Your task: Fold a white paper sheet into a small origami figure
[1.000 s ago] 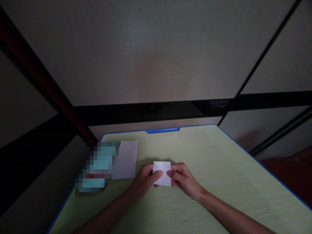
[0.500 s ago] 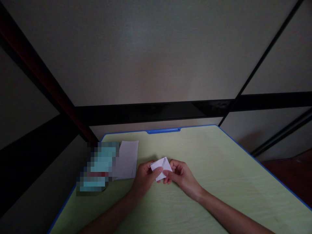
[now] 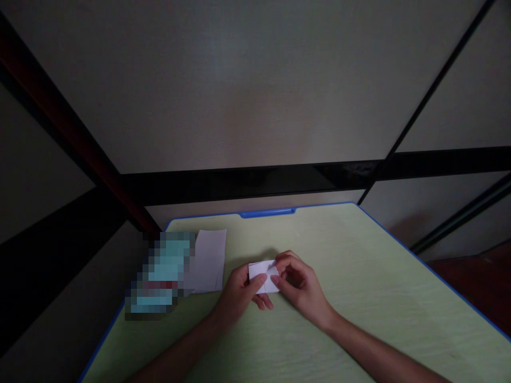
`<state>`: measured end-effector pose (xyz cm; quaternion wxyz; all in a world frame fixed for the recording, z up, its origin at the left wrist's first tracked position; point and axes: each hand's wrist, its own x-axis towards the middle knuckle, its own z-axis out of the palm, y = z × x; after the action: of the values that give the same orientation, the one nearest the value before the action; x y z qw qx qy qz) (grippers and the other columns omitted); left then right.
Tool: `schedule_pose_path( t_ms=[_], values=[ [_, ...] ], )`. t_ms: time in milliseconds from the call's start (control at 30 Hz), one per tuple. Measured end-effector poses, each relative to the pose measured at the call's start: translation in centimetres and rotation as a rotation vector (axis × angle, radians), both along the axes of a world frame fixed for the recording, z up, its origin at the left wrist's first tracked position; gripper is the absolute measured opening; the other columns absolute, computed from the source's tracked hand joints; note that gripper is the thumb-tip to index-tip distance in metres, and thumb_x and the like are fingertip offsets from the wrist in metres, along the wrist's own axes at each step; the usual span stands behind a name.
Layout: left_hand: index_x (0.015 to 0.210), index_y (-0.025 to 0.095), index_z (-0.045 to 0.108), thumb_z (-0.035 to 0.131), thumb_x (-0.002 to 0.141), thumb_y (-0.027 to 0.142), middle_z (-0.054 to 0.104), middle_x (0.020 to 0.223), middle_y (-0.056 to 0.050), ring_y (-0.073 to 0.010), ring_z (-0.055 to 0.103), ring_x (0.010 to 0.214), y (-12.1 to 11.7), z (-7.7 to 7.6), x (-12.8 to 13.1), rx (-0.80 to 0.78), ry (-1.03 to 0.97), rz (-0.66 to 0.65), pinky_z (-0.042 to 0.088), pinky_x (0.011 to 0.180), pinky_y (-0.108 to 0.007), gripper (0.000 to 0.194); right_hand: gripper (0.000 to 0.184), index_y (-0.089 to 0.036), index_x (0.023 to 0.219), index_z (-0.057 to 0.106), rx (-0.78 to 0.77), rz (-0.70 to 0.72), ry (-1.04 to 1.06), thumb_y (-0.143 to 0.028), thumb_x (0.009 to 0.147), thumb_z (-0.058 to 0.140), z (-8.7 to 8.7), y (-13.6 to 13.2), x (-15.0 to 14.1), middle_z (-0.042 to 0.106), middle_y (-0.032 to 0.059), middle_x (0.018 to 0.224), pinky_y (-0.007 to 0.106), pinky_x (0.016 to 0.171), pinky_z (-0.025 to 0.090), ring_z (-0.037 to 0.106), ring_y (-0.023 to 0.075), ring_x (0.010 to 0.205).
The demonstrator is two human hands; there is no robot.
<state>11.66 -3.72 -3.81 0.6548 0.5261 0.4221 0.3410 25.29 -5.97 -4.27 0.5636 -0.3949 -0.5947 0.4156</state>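
Note:
A small folded piece of white paper (image 3: 265, 269) is held between my two hands above the table. My left hand (image 3: 238, 290) grips its left side, thumb on top and fingers underneath, some of them showing below the lower edge. At the right, my right hand (image 3: 300, 279) pinches the paper, with its thumb on the face and its index finger at the upper right corner. Crease lines meet near the paper's middle. The underside is hidden.
On the left of the pale green table (image 3: 359, 276) lie white paper sheets (image 3: 209, 260), beside a pixelated light-blue item (image 3: 167, 266). A blue handle (image 3: 267, 213) sits at the table's far edge. Behind stands a grey panelled wall (image 3: 255, 96).
The folded paper has turned from a tilted position to nearly level. My right hand's fingers have moved up to its upper right corner, while my left hand stays almost in place.

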Motion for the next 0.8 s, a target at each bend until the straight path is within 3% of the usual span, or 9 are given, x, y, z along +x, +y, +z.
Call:
schedule_pose_path(
  t_ms=[267, 633, 800],
  values=[
    [0.057, 0.010, 0.053, 0.055, 0.060, 0.028, 0.051, 0.040, 0.002, -0.0067, 0.044, 0.035, 0.4, -0.3, -0.4, 0.020, 0.028, -0.049, 0.034, 0.036, -0.018, 0.019, 0.007, -0.017, 0.069, 0.063, -0.060, 0.035, -0.031, -0.017, 0.068, 0.056, 0.3, 0.5, 0.6, 0.051, 0.0032, 0.073, 0.022, 0.050, 0.039, 0.049, 0.0103, 0.060],
    [0.055, 0.009, 0.054, 0.054, 0.060, 0.026, 0.053, 0.042, 0.001, -0.0070, 0.045, 0.034, 0.3, 0.2, -0.6, -0.047, -0.028, -0.067, 0.033, 0.035, -0.018, 0.017, 0.010, -0.018, 0.069, 0.067, -0.077, 0.194, -0.017, -0.021, 0.067, 0.058, 0.4, 0.6, 1.2, 0.053, 0.0044, 0.072, 0.024, 0.052, 0.041, 0.052, 0.0122, 0.061],
    [0.057, 0.009, 0.054, 0.054, 0.060, 0.029, 0.054, 0.043, 0.000, -0.0077, 0.047, 0.035, 0.4, -0.1, -0.6, -0.015, -0.022, -0.082, 0.035, 0.036, -0.019, 0.020, 0.010, -0.018, 0.070, 0.067, -0.048, 0.197, -0.029, -0.021, 0.068, 0.057, 0.3, 0.5, 1.3, 0.053, 0.0047, 0.073, 0.025, 0.054, 0.043, 0.053, 0.0128, 0.062]
  ],
)
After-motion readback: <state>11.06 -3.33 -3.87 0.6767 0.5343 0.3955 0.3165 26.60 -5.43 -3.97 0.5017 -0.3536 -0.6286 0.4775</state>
